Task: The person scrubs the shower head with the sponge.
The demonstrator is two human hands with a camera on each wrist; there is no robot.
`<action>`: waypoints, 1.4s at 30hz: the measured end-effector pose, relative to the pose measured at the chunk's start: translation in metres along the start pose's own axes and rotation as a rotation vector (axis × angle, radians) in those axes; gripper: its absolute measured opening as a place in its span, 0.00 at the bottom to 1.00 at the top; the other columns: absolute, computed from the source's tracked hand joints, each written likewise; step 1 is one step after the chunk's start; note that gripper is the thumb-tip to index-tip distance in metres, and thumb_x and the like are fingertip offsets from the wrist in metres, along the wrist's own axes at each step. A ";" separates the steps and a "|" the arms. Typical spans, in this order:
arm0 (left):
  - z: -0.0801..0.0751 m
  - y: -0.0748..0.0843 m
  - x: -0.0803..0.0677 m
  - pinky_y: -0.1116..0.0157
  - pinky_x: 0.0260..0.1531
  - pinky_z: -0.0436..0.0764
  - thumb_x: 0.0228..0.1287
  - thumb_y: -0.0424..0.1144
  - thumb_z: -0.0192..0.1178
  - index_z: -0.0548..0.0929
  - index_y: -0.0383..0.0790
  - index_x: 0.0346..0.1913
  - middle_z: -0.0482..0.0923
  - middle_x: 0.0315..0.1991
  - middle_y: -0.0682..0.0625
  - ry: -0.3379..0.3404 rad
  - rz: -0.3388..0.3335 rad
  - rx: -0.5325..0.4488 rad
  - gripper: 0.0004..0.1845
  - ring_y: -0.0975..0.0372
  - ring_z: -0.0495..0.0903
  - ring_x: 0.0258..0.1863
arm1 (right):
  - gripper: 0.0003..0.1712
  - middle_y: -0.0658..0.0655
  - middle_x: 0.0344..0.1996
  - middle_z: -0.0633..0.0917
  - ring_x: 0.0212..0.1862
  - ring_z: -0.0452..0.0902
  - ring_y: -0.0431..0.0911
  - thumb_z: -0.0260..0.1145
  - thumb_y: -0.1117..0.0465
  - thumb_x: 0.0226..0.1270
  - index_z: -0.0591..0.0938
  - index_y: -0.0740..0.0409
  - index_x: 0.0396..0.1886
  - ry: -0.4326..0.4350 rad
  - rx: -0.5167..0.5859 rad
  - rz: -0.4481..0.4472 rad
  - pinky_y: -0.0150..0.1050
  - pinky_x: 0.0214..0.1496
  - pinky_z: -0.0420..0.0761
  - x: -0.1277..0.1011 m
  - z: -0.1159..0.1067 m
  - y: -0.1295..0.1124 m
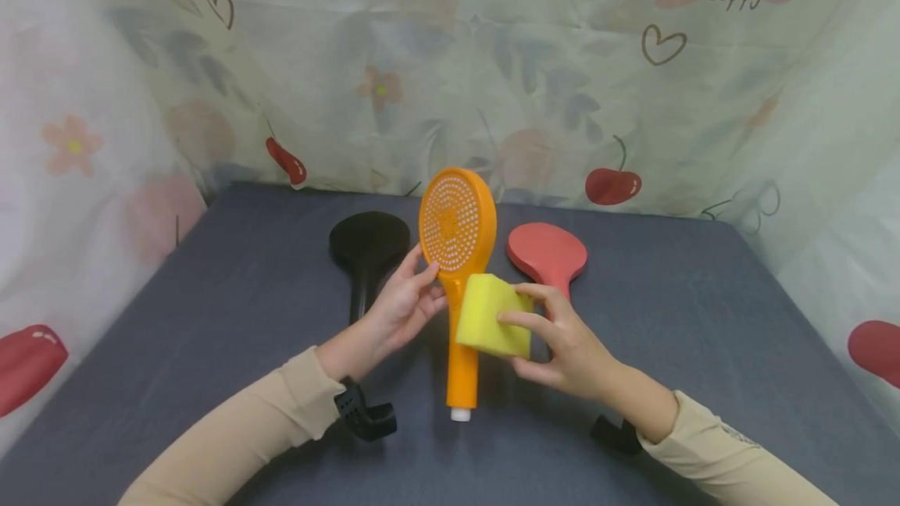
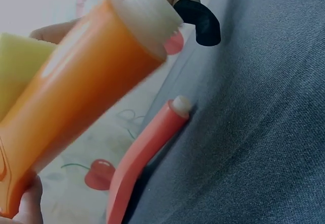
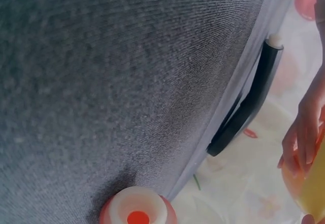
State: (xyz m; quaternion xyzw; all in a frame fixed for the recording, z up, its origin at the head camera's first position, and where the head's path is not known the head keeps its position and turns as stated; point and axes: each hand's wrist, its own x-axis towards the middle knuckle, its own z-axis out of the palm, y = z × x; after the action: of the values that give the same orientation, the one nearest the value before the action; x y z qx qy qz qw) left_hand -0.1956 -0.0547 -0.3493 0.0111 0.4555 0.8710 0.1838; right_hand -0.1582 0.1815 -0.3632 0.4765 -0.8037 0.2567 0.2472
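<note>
Three shower heads are in play, and we have the orange shower head [image 1: 457,240] up off the grey desk [image 1: 211,318], standing between the two that lie flat behind it. Our left hand [image 1: 401,307] grips it at the neck, just under the round face, fingers curled round the stem. Our right hand [image 1: 562,342] pinches a yellow sponge [image 1: 488,315], thumb below and fingers over the top, and the sponge is pressed against the orange handle right below that left-hand grip.

We judge this to be the wiping step: sponge on the handle, face not yet touched. The next move, as we read it, calls for a steady left hold while the sponge slides along the stem or up onto the perforated face, without twisting the head out of our fingers.

Its long axis runs near upright, tilted only slightly. The spray face points toward us and sits at the top; the white threaded end [image 1: 460,414] points down, close to the desk, though we cannot tell if it touches.

Left of the orange one lies the black shower head [image 1: 369,244], flat on the desk. Right of it lies the red shower head [image 1: 547,252], also flat, handle hidden behind our right hand. Behind them all hangs a cherry-print curtain [image 1: 612,100].
</note>
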 end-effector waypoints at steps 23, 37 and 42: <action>0.004 -0.002 -0.004 0.63 0.52 0.77 0.26 0.63 0.72 0.57 0.44 0.66 0.75 0.43 0.57 -0.197 0.054 0.176 0.59 0.62 0.78 0.51 | 0.19 0.66 0.54 0.70 0.55 0.64 0.51 0.55 0.47 0.64 0.76 0.49 0.51 -0.006 -0.014 -0.088 0.38 0.46 0.78 0.004 -0.001 -0.008; 0.010 0.001 -0.002 0.69 0.40 0.77 0.63 0.36 0.54 0.57 0.34 0.66 0.69 0.44 0.50 0.010 0.093 0.219 0.30 0.65 0.74 0.38 | 0.20 0.64 0.51 0.73 0.53 0.69 0.51 0.66 0.52 0.55 0.80 0.45 0.50 -0.098 -0.055 -0.196 0.44 0.51 0.77 0.001 0.003 -0.020; 0.009 0.000 -0.001 0.71 0.37 0.75 0.62 0.40 0.56 0.58 0.34 0.66 0.69 0.42 0.51 -0.005 0.086 0.185 0.31 0.64 0.72 0.36 | 0.23 0.62 0.52 0.73 0.54 0.69 0.51 0.70 0.53 0.51 0.80 0.43 0.49 -0.126 -0.081 -0.170 0.45 0.52 0.77 0.003 0.001 -0.021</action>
State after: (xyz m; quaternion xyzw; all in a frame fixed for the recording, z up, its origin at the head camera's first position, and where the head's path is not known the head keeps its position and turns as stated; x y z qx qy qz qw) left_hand -0.1927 -0.0483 -0.3437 0.0498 0.5326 0.8322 0.1457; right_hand -0.1408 0.1706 -0.3584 0.5479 -0.7840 0.1717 0.2358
